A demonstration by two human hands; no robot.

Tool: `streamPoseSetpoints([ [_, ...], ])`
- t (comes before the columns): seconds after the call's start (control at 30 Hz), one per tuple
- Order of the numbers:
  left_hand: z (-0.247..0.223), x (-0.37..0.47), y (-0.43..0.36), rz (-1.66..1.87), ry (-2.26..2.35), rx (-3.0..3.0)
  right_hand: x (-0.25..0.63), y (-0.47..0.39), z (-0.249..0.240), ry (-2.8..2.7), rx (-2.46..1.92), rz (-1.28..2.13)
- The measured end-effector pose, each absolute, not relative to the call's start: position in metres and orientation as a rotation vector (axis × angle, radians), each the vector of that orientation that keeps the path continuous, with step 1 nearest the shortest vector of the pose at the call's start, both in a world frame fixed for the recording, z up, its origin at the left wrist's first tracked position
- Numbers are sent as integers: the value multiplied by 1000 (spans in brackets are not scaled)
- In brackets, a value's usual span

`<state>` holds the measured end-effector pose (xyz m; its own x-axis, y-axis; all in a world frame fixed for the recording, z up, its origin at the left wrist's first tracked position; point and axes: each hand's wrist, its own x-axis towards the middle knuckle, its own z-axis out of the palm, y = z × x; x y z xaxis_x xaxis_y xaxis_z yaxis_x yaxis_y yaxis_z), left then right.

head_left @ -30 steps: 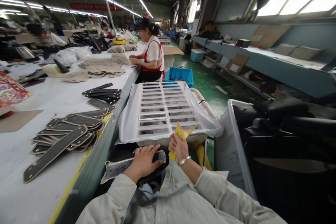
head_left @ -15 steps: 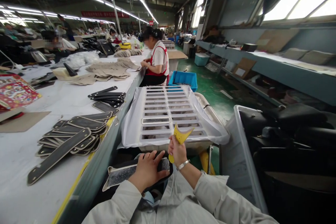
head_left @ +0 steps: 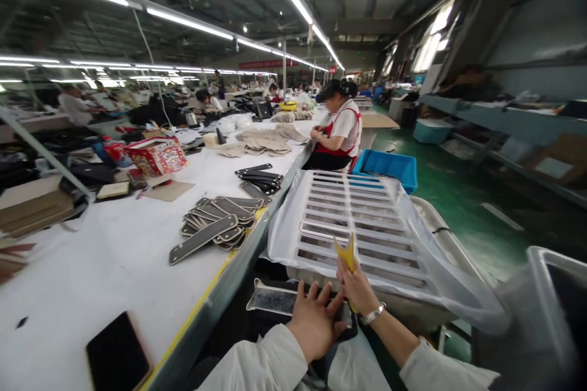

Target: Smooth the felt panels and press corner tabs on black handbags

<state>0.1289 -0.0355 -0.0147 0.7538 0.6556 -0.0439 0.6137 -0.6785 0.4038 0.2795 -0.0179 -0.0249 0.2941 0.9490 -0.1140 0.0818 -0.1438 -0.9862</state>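
My left hand point(head_left: 315, 321) lies spread, palm down, across a dark grey strip with a pale edge point(head_left: 270, 299) on my lap. Its fingers are apart, and they hide the strip's right part. My right hand point(head_left: 358, 288) is closed round a yellow scraper point(head_left: 345, 252) with a notched, forked end pointing up. The scraper's lower end shows below the fist, close to the strip's right end. A slatted white frame point(head_left: 351, 220) stands just beyond both hands, lying on white sheeting. One pale-rimmed strip point(head_left: 316, 231) rests on its slats.
On the white table point(head_left: 137, 281) to the left lie a heap of dark straps point(head_left: 215, 223), a phone point(head_left: 118, 354) and beige pieces point(head_left: 266, 139). A co-worker in a red apron point(head_left: 339, 128) sits ahead beside a blue crate point(head_left: 387, 168). A grey bin point(head_left: 541, 305) stands at right.
My view has swung left, bringing the phone into sight. The scraper has turned and shows narrower. My left hand still lies on the strip, its fingers spread wider.
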Motion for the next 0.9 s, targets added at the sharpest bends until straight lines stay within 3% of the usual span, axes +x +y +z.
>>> streamPoseSetpoints([
  [0.13,-7,62,-38,531,969,2423,286,-24,-3,-1271,-1609,1234],
  [0.23,-22,0,-20,1027,1330,1883,287,-26,17,-1472,-1591,1588],
  [0.37,-55,-29,7,1099,1211,1097,275,-13,26,-1631,-1675,1819],
  [0.43,-66,-20,11,1058,1118,957,265,0,24,-1871,-1829,1643],
  [0.6,-70,1,3,1011,1132,947,235,32,24,-2599,-2050,755],
  [0.9,-79,-6,1,954,1152,958,167,65,-4,-2675,-1944,370],
])
